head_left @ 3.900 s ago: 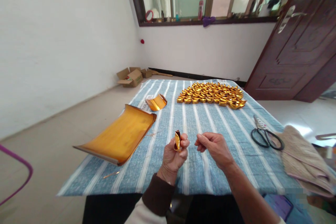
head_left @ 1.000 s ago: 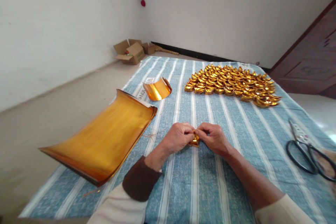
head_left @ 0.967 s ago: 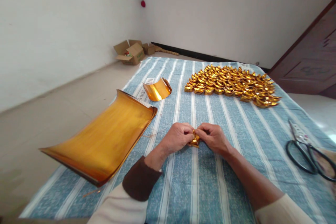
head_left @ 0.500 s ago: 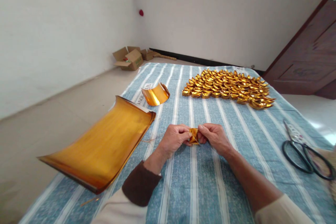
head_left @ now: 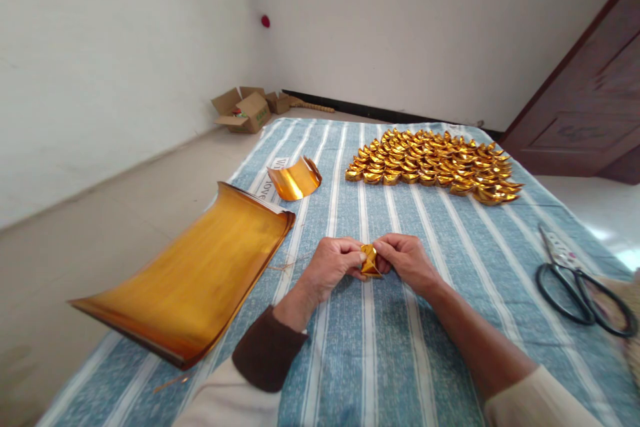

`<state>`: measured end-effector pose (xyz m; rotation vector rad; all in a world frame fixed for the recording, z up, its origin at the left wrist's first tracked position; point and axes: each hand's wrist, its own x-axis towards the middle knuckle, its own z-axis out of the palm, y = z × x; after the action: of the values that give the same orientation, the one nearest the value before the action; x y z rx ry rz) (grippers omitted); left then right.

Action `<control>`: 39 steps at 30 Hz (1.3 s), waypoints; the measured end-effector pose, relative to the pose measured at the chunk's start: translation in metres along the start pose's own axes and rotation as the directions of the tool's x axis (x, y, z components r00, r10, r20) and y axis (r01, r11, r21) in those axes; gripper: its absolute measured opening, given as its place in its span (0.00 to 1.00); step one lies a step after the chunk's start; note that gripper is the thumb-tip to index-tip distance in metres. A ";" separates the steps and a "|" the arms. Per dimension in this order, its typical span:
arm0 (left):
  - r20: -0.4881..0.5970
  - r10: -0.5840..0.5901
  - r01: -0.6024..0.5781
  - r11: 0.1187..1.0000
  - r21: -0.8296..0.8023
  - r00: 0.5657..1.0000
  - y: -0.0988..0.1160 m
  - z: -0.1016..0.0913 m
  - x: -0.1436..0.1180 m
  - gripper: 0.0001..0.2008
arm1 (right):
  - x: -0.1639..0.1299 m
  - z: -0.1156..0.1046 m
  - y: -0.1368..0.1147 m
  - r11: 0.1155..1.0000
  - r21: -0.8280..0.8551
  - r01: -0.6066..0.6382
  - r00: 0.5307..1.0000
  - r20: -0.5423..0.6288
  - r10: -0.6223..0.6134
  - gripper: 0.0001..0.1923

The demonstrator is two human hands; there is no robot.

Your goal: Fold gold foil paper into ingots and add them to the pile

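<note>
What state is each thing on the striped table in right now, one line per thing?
Small gold paper piece: partly folded, pinched between both hands.
Left hand: closed grip on the piece.
Right hand: closed grip on the piece.
Gold sheet stack: unfolded, curling, overhanging the table edge.
Cut gold sheet: curled.
Gold ingots: folded, laid in rows.
Scissors: shut, lying flat.

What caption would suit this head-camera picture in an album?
Both hands, left hand and right hand, pinch a small gold foil piece over a striped cloth, rows of folded gold ingots beyond.

Both hands meet at centre, left hand (head_left: pixel 334 265) and right hand (head_left: pixel 406 261) pinching fingertips together (forearms angled inward).
</note>
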<state>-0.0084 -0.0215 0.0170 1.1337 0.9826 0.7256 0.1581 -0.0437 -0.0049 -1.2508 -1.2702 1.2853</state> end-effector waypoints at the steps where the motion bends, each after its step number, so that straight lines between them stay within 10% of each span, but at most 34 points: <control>1: -0.002 -0.002 0.002 1.000 -0.003 1.000 0.000 0.000 0.000 0.06 | -0.001 0.000 0.000 1.000 0.012 -0.005 1.000 0.012 0.005 0.22; 39: -0.103 0.016 -0.024 0.997 -0.075 0.995 -0.003 0.002 0.004 0.10 | 0.000 0.005 -0.007 0.995 -0.070 -0.068 0.997 -0.042 0.065 0.22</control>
<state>-0.0053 -0.0194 0.0128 1.0490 1.0225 0.8374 0.1524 -0.0440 0.0018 -1.3725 -1.2649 1.2662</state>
